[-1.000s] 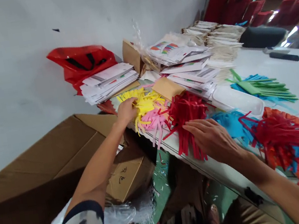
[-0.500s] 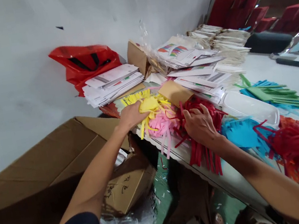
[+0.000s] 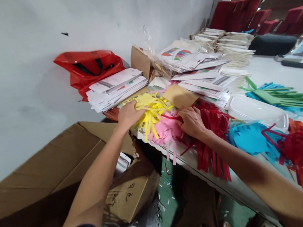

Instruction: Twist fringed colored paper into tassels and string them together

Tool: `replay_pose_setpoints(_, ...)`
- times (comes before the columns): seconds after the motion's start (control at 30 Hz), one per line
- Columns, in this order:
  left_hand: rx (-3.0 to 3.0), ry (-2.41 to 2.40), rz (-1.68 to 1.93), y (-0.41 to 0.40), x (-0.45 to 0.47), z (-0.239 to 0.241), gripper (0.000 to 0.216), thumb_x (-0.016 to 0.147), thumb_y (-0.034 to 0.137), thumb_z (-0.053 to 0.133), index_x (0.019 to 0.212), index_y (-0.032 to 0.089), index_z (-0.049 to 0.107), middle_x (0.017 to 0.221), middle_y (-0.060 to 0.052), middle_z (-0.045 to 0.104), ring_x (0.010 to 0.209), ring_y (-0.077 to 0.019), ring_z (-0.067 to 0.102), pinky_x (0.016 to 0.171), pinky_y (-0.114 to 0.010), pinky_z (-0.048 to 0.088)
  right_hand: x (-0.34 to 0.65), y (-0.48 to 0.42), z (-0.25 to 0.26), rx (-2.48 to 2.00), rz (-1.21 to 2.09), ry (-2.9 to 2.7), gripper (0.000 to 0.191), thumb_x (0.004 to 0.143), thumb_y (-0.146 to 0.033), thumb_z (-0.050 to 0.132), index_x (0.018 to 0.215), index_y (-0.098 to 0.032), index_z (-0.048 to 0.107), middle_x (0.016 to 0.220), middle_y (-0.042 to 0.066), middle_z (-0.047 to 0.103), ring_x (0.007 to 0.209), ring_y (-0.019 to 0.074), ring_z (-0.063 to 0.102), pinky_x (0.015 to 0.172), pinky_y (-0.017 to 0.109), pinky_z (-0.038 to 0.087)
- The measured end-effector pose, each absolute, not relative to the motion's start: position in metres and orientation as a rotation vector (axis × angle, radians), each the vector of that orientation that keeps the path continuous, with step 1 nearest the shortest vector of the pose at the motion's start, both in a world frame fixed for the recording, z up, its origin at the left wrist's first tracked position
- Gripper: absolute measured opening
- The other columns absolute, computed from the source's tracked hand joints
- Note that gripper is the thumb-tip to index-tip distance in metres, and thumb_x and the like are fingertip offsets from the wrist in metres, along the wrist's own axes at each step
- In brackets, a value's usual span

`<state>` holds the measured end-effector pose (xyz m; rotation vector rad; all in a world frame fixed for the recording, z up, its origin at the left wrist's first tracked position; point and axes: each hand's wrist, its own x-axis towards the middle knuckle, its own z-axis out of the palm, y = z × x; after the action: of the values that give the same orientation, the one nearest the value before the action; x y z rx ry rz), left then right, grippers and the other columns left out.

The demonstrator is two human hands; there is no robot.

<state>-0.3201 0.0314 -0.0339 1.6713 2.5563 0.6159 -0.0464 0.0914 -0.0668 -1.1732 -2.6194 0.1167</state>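
Red fringe [image 3: 213, 157], centre: strands hang over the near edge of the tabletop [image 3: 266, 67], long axis running down the frame. Right hand [image 3: 192, 124], the nearer one: grip half curled at its upper left; hold cannot be told. Pink fringe [image 3: 168, 128]: between the hands. Left hand [image 3: 129, 115]: grip bent, touching yellow fringe [image 3: 150, 115] to its right; fingertips hidden, hold uncertain.

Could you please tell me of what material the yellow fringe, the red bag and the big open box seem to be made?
Yellow fringe: probably thin paper, matt; it is cut into narrow, limp strips, though fabric is possible.
Red bag: likely plastic, somewhat glossy; it shows highlights and soft folds.
Big open box: apparently cardboard, matt brown, with stiff, creased walls.
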Motion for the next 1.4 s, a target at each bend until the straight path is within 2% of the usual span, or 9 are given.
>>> replay_pose_setpoints(0.17,1.924,2.448,0.737,0.016,-0.297,-0.028,0.059,0.081,0.031,0.075,0.138,0.021,0.060,0.132,-0.014,0.072,0.123,-0.0375,0.066,0.103,-0.046,0.054,-0.025,0.086,-0.059,-0.840,0.261,-2.465,0.017,0.093,-0.020,0.059,0.104,-0.023,0.072,0.120,0.008,0.077,0.122,0.0274,0.060,0.110,0.045,0.040)
replay_pose_setpoints(0.3,2.210,2.403,0.578,-0.010,-0.269,-0.015,0.053,0.076,0.015,0.070,0.129,0.017,0.066,0.139,-0.017,0.067,0.137,-0.0409,0.056,0.117,-0.054,0.045,-0.014,0.082,-0.057,-0.807,0.285,-2.416,0.023,0.088,-0.013,0.058,0.104,-0.023,0.071,0.115,0.007,0.078,0.118,0.0268,0.062,0.108,0.044,0.041)
replay_pose_setpoints(0.47,2.162,2.413,1.015,-0.029,-0.225,-0.003,0.027,0.102,0.030,0.053,0.117,0.022,0.073,0.124,-0.007,0.076,0.122,-0.0293,0.066,0.113,-0.046,0.048,-0.010,0.079,-0.058,-0.865,0.191,-2.437,0.030,0.085,-0.010,0.054,0.106,-0.022,0.071,0.113,0.007,0.079,0.114,0.0255,0.064,0.114,0.045,0.034)
replay_pose_setpoints(0.8,2.101,2.530,0.980,-0.026,-0.204,-0.012,0.087,0.087,0.045,0.081,0.161,0.023,0.041,0.165,-0.017,0.043,0.152,-0.0433,0.037,0.127,-0.060,0.029,-0.001,0.071,-0.066,-0.895,-0.139,-2.436,0.035,0.093,-0.008,0.051,0.114,-0.025,0.072,0.107,0.006,0.079,0.113,0.0246,0.061,0.124,0.050,0.017)
replay_pose_setpoints(0.9,2.269,2.151,0.963,-0.022,-0.199,-0.020,0.059,0.095,0.044,0.072,0.149,0.025,0.058,0.151,-0.010,0.062,0.141,-0.0325,0.053,0.123,-0.047,0.040,-0.001,0.071,-0.065,-0.921,-0.124,-2.454,0.031,0.098,-0.010,0.050,0.114,-0.023,0.073,0.109,0.006,0.079,0.114,0.0231,0.060,0.125,0.048,0.017)
replay_pose_setpoints(1.0,2.177,2.016,1.004,-0.012,-0.196,-0.037,0.018,0.098,0.034,0.066,0.106,0.027,0.080,0.114,-0.003,0.081,0.111,-0.0263,0.070,0.102,-0.040,0.054,0.000,0.061,-0.055,-0.937,-0.082,-2.493,0.030,0.103,-0.012,0.046,0.114,-0.023,0.072,0.114,0.004,0.079,0.119,0.0218,0.058,0.125,0.048,0.017)
replay_pose_setpoints(1.2,1.893,1.975,1.369,-0.003,-0.192,-0.060,0.019,0.086,0.041,0.071,0.084,0.023,0.077,0.084,0.002,0.079,0.080,-0.0209,0.070,0.078,-0.033,0.055,0.054,0.000,-0.027,-1.010,-0.062,-2.454,0.043,0.107,-0.022,0.048,0.150,-0.024,0.055,0.159,0.004,0.057,0.140,0.0204,0.049,0.126,0.044,0.025)
replay_pose_setpoints(1.33,1.670,1.916,1.586,-0.002,-0.188,-0.067,0.022,0.074,0.046,0.078,0.072,0.025,0.073,0.062,0.009,0.067,0.060,-0.0156,0.056,0.062,-0.028,0.047,0.150,-0.074,-0.028,-1.406,-0.142,-2.311,0.034,0.109,-0.027,0.047,0.137,-0.031,0.067,0.141,-0.001,0.070,0.125,0.0158,0.063,0.114,0.031,0.044)
replay_pose_setpoints(1.4,1.613,1.930,1.518,-0.006,-0.185,-0.070,0.020,0.075,0.048,0.079,0.079,0.028,0.076,0.066,0.011,0.070,0.060,-0.0156,0.055,0.064,-0.029,0.048,0.209,-0.116,-0.034,-1.635,-0.228,-2.180,0.030,0.107,-0.028,0.050,0.124,-0.024,0.075,0.121,0.009,0.077,0.111,0.0238,0.069,0.100,0.038,0.052)
